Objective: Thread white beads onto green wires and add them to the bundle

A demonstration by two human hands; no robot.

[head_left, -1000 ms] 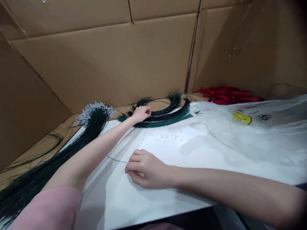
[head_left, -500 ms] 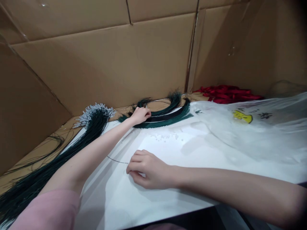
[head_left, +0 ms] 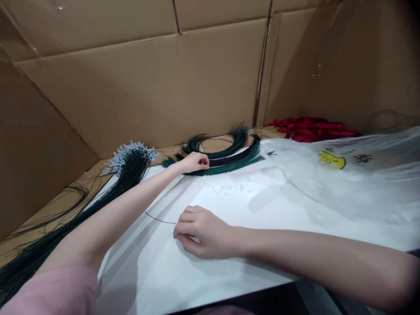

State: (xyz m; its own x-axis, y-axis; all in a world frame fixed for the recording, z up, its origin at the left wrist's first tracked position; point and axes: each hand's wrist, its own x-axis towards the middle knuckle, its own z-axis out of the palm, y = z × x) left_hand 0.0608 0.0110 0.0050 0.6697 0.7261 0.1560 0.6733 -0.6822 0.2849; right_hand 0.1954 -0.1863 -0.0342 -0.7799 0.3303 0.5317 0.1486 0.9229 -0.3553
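Note:
My right hand (head_left: 204, 232) is closed in a pinch low over the white tabletop (head_left: 229, 278). A thin dark strand (head_left: 159, 218) runs from its fingertips leftward, passing out of sight behind my left forearm. Farther off, my left hand (head_left: 194, 162) has its fingers drawn together at the curved bundles of dark green strands (head_left: 234, 165); whatever is in its fingertips is too small to make out. Small white beads (head_left: 226, 188) lie scattered on the tabletop between the two hands.
A long bundle of dark green strands with pale bead-like tips (head_left: 131, 157) stretches along the left. Red ribbon (head_left: 316, 127) is heaped at the back right, behind a translucent plastic bag (head_left: 344, 188). Cardboard walls (head_left: 147, 92) close off the back and left.
My left hand has shifted slightly right and nearer along the green bundles, and its forearm has lowered a little. The right hand stays in place, pinching the strand.

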